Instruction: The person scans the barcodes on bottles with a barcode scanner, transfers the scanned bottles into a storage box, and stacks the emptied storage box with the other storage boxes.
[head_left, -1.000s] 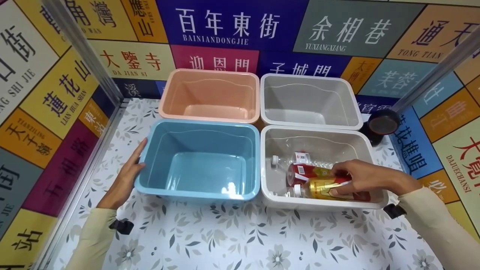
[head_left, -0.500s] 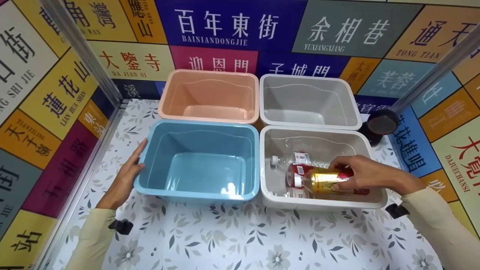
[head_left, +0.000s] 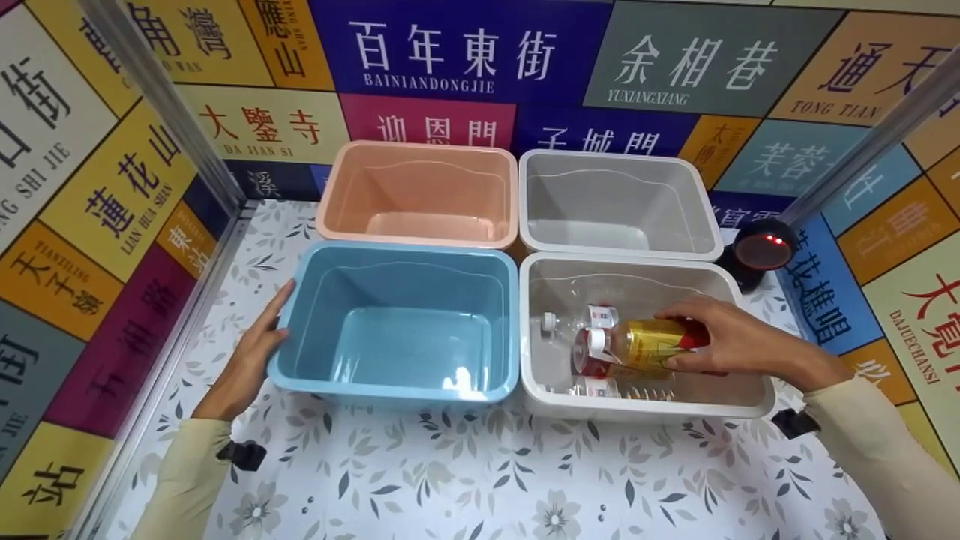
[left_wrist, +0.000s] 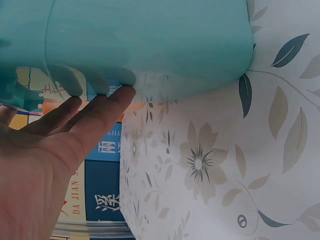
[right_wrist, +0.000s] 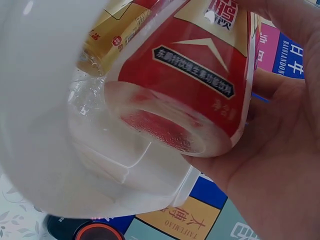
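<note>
My right hand (head_left: 739, 337) grips a drink bottle (head_left: 637, 346) with a gold and red label and a white cap, lying tilted above the other bottles in the front beige bin (head_left: 645, 406). In the right wrist view the bottle's red base (right_wrist: 175, 107) faces the camera, thumb and fingers around it. Beneath it is a red-labelled bottle (head_left: 585, 361), mostly hidden; clear bottles (head_left: 602, 316) lie behind and in front of it. My left hand (head_left: 251, 356) rests its straight fingers (left_wrist: 107, 112) against the outer left wall of the blue bin (head_left: 405, 386).
Behind stand a peach bin (head_left: 420, 202) and a light grey bin (head_left: 622, 202), nothing visible inside either. A black round device (head_left: 765, 247) with red lights is at the right. Lettered panels (head_left: 465, 52) enclose the flower-patterned table (head_left: 420, 480).
My right hand has raised the gold and red bottle slightly and moved it back from the bin's front wall, uncovering a clear bottle. Red lights now show on the black device. The left hand stays.
</note>
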